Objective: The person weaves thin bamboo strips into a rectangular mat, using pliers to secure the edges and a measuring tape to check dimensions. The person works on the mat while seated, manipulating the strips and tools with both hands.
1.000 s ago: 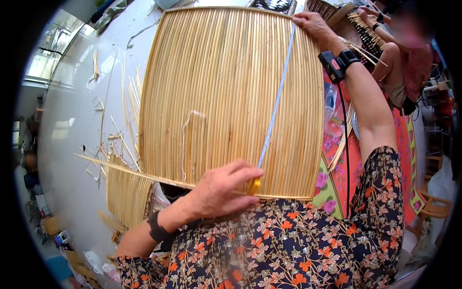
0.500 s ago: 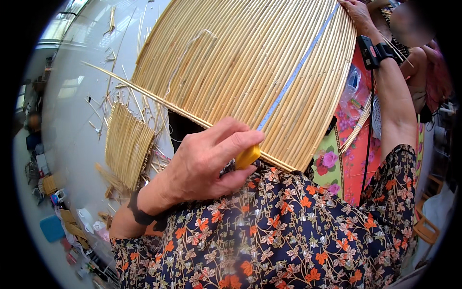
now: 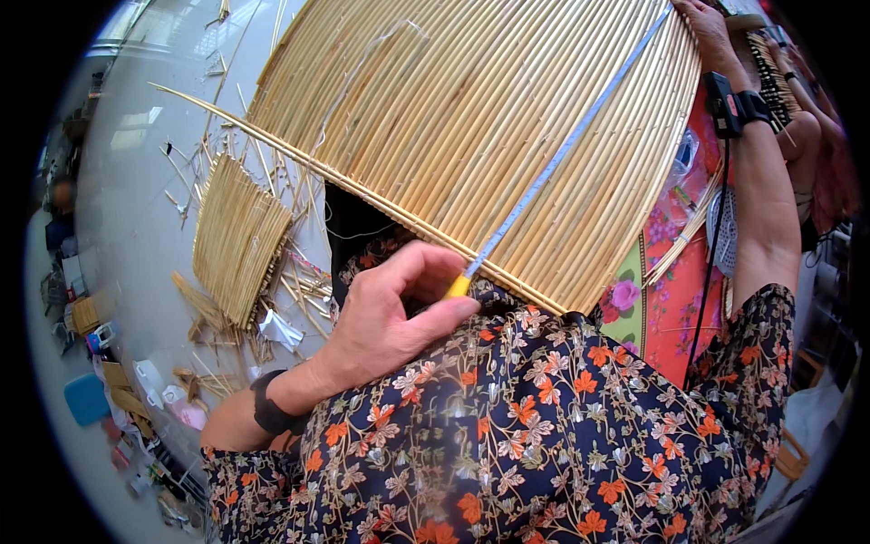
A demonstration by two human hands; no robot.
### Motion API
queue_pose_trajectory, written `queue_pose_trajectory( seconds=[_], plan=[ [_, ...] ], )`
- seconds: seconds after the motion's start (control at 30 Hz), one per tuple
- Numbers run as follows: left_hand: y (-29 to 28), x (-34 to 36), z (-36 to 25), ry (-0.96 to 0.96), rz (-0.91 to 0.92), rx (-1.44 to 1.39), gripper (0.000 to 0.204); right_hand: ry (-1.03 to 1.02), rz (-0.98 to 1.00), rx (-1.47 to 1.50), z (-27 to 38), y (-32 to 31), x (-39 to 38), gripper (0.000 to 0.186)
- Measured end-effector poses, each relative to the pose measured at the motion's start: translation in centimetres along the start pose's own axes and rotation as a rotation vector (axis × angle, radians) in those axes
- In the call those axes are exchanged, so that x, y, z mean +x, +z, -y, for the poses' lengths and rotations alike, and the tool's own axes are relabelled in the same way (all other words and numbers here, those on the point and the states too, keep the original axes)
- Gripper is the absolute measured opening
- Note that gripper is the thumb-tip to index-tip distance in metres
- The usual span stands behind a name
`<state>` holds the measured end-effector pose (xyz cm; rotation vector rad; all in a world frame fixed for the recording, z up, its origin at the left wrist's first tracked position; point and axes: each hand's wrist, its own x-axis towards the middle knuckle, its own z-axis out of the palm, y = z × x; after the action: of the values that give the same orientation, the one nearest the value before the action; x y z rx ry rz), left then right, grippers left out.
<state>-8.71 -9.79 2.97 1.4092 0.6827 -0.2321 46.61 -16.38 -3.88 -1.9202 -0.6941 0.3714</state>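
A large mat of pale reed-like stalks (image 3: 453, 118) lies tilted across my lap, bordered along its near edge by a long pair of thin sticks (image 3: 308, 163). My left hand (image 3: 385, 308) is closed around the yellow case of a tape measure (image 3: 459, 286) just below that edge. From the case a light blue blade (image 3: 571, 136) runs straight across the mat to its far right corner. There my right hand (image 3: 710, 34) grips at the blade's end and the mat's edge; its fingertips are partly cut off by the picture's top.
At left, a smaller stalk panel (image 3: 237, 240) lies among loose stick offcuts (image 3: 299, 290) on the grey floor. A red floral cloth (image 3: 671, 317) and a stick bundle (image 3: 684, 240) are at right. Another person's arm (image 3: 807, 100) shows at far right. A cord (image 3: 711, 272) hangs from my right wrist.
My left hand has shifted down toward me with the yellow case, off the mat's near edge, and more blade shows. The mat and right hand sit slightly farther right in view.
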Motion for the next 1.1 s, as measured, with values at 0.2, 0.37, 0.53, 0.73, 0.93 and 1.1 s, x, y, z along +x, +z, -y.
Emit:
queue_pose_trajectory(
  seconds=[0.2, 0.37, 0.53, 0.73, 0.93, 1.1],
  plan=[
    [0.5, 0.6, 0.7, -0.062, -0.061, -0.149, 0.038, -0.011, -0.01, -0.001, 0.0, 0.1, 0.0, 0.017],
    [-0.2, 1.1, -0.3, -0.24, 0.017, -0.172, 0.029, -0.018, -0.018, 0.027, 0.0, -0.1, 0.0, 0.017],
    [0.0, 1.4, -0.1, -0.234, -0.021, -0.179, 0.025, -0.034, 0.007, -0.014, 0.2, -0.4, 0.1, 0.018],
    [0.4, 1.9, 0.5, -0.254, -0.043, -0.2, 0.02, -0.086, 0.059, -0.007, -0.3, -0.5, 0.8, 0.015],
    [0.3, 2.3, 0.2, -0.313, -0.03, -0.141, 0.02, -0.115, -0.001, -0.085, -0.4, -1.0, 1.3, 0.017],
    [0.0, 2.7, 0.6, -0.184, -0.09, -0.102, 0.025, -0.011, -0.007, -0.04, 1.2, -1.6, -1.1, 0.021]
  ],
)
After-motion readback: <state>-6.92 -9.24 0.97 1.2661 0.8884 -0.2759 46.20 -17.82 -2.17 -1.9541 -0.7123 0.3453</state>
